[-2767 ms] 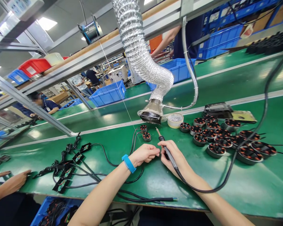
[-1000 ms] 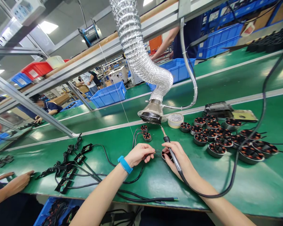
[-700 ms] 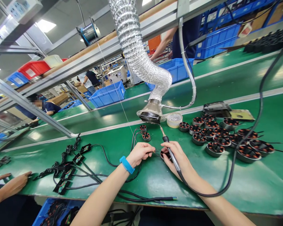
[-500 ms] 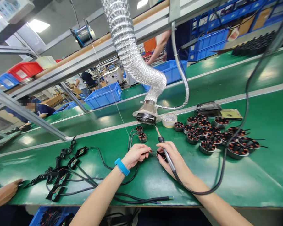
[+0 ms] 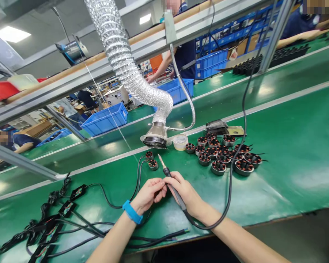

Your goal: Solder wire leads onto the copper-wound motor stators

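Observation:
My right hand (image 5: 185,193) is wrapped round a soldering iron (image 5: 178,199), its tip pointing up and away toward the fume hood. Fingertips of my left hand (image 5: 150,195), which wears a blue wristband (image 5: 132,212), are pinched together and meet the right fingertips beside the iron's handle. A black cable (image 5: 147,216) runs under the left wrist into that hand; its wire ends are hidden by the fingers. Two small motor stators (image 5: 153,164) with copper windings, joined to grey cables (image 5: 139,175), lie just beyond my hands.
A fume hood (image 5: 155,136) hangs from a silver duct (image 5: 126,62). Right of it stand a round tub (image 5: 180,141) and a cluster of motor stators (image 5: 218,167). Cables with small circuit boards (image 5: 65,208) lie left. The iron's cord (image 5: 231,171) loops at right. Several people work beyond.
The view has swung to the right. My hands have come together, fingertips meeting. The stator that was by my right fingers is out of sight. The soldering iron stays in my right hand.

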A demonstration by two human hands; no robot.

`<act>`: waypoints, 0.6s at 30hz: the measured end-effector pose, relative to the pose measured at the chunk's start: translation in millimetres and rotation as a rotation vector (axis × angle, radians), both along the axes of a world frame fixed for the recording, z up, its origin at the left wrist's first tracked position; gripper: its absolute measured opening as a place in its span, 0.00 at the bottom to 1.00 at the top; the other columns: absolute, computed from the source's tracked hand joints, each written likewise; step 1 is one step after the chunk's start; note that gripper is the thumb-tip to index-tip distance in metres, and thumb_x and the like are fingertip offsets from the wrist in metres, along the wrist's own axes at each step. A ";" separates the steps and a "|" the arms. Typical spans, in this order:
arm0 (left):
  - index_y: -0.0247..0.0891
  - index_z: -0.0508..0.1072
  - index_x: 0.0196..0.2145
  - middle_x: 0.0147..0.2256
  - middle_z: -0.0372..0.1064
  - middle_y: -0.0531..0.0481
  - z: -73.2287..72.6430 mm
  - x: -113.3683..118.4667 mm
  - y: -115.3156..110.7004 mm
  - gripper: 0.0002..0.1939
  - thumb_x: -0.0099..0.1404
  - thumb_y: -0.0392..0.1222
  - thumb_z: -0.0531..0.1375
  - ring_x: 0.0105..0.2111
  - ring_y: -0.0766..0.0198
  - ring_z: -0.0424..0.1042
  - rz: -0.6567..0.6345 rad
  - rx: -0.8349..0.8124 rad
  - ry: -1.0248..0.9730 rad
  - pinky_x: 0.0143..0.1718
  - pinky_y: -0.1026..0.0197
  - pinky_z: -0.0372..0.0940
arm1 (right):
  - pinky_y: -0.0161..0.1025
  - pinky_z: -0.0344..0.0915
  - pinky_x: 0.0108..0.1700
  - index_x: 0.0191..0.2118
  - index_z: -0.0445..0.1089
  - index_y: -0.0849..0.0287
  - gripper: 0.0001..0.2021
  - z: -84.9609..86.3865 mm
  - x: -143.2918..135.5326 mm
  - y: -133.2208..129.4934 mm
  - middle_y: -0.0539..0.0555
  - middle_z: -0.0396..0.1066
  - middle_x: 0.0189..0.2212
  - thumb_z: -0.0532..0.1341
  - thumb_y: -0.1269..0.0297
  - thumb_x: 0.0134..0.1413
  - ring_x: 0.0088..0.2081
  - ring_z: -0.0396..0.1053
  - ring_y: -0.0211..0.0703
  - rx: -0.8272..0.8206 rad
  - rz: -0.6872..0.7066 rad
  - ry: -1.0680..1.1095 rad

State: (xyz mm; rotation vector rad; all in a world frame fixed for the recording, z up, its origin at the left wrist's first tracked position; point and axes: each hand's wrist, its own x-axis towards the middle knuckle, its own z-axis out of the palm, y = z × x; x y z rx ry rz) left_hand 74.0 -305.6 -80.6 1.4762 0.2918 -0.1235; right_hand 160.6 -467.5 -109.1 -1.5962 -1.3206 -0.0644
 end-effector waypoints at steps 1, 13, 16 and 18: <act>0.34 0.67 0.28 0.22 0.64 0.54 -3.9 2.0 -2.9 0.22 0.61 0.58 0.62 0.15 0.76 0.53 0.056 -0.060 -0.033 0.17 0.68 0.45 | 0.35 0.69 0.42 0.59 0.61 0.49 0.22 -2.4 -1.1 1.3 0.55 0.62 0.44 0.49 0.77 0.65 0.39 0.69 0.38 0.010 -0.004 0.005; 0.32 0.70 0.30 0.21 0.66 0.52 9.8 31.2 54.8 0.20 0.66 0.55 0.57 0.17 0.72 0.62 0.277 0.425 -0.020 0.18 0.69 0.57 | 0.41 0.71 0.49 0.57 0.62 0.51 0.15 -3.8 13.4 4.4 0.58 0.65 0.52 0.53 0.69 0.67 0.44 0.74 0.43 0.128 -0.315 -0.057; 0.31 0.72 0.32 0.24 0.69 0.50 16.3 30.7 63.2 0.16 0.70 0.46 0.53 0.20 0.72 0.65 0.501 0.536 -0.010 0.22 0.69 0.61 | 0.43 0.71 0.49 0.54 0.65 0.51 0.13 0.6 15.1 -9.6 0.59 0.67 0.50 0.52 0.60 0.68 0.46 0.73 0.46 0.131 -0.396 -0.043; 0.34 0.74 0.40 0.32 0.73 0.49 21.7 28.6 62.1 0.16 0.72 0.43 0.49 0.24 0.72 0.69 0.653 0.615 -0.045 0.27 0.69 0.64 | 0.41 0.72 0.45 0.53 0.68 0.49 0.17 3.5 16.0 -14.8 0.57 0.68 0.48 0.50 0.51 0.67 0.46 0.73 0.47 0.045 -0.473 0.009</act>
